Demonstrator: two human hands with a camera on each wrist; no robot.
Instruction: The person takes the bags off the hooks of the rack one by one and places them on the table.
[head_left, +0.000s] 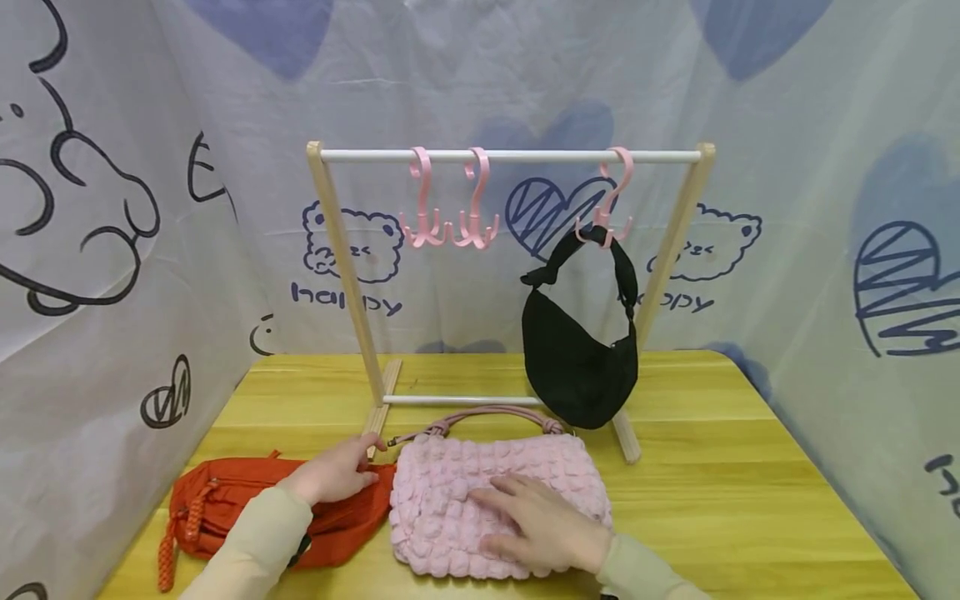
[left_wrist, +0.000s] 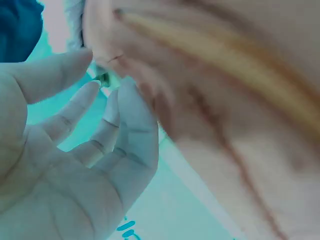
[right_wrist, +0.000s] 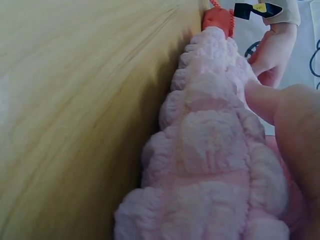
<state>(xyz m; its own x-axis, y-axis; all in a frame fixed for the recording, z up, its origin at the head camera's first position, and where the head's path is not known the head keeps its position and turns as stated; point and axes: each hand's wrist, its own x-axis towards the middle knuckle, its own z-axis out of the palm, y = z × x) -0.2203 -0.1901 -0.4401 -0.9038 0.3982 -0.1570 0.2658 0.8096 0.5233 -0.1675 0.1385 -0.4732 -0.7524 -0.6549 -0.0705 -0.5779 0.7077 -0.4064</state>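
Note:
A puffy pink handbag [head_left: 495,508] lies on the table, its knotted handle [head_left: 495,410] arching toward the rack. My right hand [head_left: 543,525] rests on the bag's front with fingers spread; the right wrist view shows its thumb [right_wrist: 287,107] along the bubbled fabric. Left of it lies an orange-red bag [head_left: 352,525] with braided zipper pulls. Over that bag is my left hand [head_left: 337,473], fingertips near the end of the pink bag's handle. In the oddly coloured left wrist view the left hand [left_wrist: 75,165] has loosely bent fingers, with a gap between thumb and fingers.
Behind the bags stands a rack with wooden legs and a white top rail [head_left: 525,156]. Two pink hooks [head_left: 423,200] hang at its left; a third pink hook [head_left: 618,187] at the right carries a black bag [head_left: 577,358]. Printed cloth [head_left: 450,67] surrounds the yellow wood-grain table [head_left: 735,500].

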